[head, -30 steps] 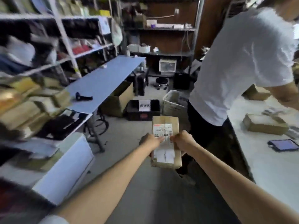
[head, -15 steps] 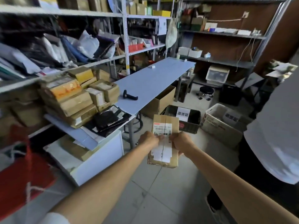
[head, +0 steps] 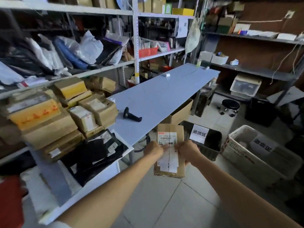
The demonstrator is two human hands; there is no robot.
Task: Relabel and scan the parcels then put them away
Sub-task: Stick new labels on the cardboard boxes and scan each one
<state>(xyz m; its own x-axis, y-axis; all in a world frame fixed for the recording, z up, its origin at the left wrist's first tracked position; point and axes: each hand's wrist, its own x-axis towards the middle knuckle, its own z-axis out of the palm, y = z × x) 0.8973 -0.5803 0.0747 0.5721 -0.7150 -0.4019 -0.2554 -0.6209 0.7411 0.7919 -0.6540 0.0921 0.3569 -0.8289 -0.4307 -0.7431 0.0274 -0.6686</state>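
Metal shelving [head: 135,46] packed with bags and cartons lines the left side of a storeroom, and a long pale blue table [head: 164,96] runs in front of it toward the back wall. A black handheld scanner [head: 131,115] lies on the near part of that table, just beside a pile of stacked cardboard boxes [head: 65,116]. Both arms reach forward over the tiled floor, and between them is a small brown parcel [head: 178,129], held in the air off the table's near corner with its labelled face up. The left hand [head: 153,148] grips the parcel's left edge and the right hand [head: 188,150] grips its right edge; the thumbs of both press on the white labels at the middle, while the other fingers wrap out of sight beneath the box. Beyond the parcel, on the floor, stands a black crate [head: 213,145] with a white sign, and to its right a white basket [head: 238,134]. A black stool [head: 229,105] stands farther back.
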